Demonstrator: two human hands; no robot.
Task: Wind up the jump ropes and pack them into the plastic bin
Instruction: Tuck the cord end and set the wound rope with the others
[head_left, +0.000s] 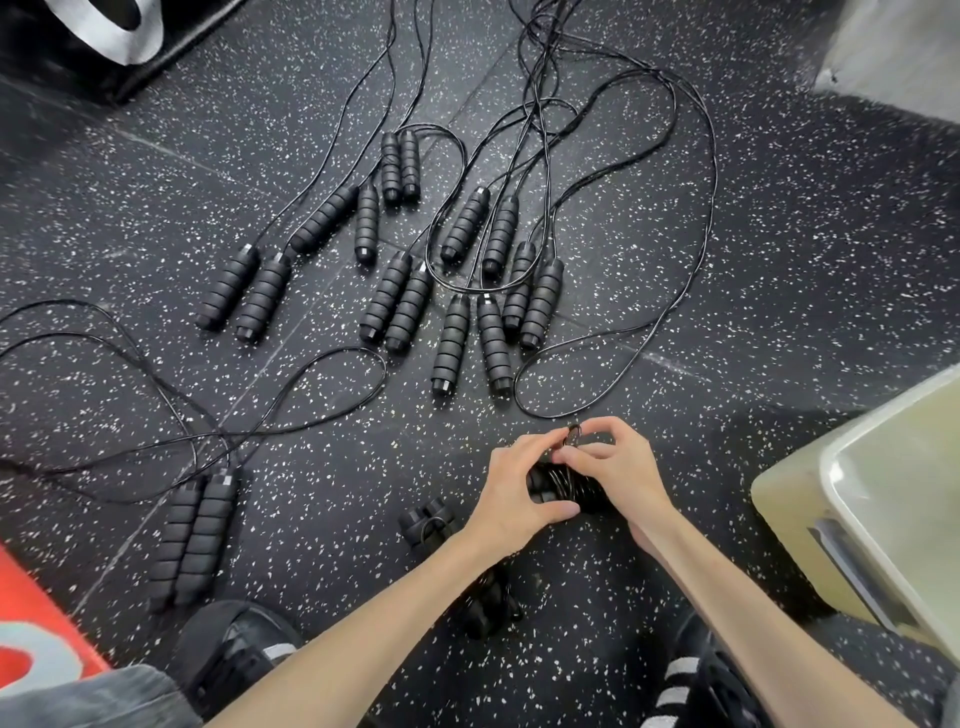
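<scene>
A black jump rope bundle (563, 486) with its cord wrapped round the handles is held between both hands above the floor. My left hand (517, 491) grips the bundle from the left. My right hand (615, 467) pinches a small loop of cord at the bundle's top. Two wound bundles lie below: one (428, 522) by my left wrist, another (491, 605) under my left forearm. Several unwound ropes with ribbed black handles (457, 275) lie spread on the floor ahead. The clear plastic bin (878, 512) stands at the right edge.
A loose pair of handles (195, 538) lies at lower left with its cord looping across the speckled rubber floor. My shoes (234, 649) show at the bottom. A red object (31, 639) sits at the lower left corner, black equipment (104, 36) at top left.
</scene>
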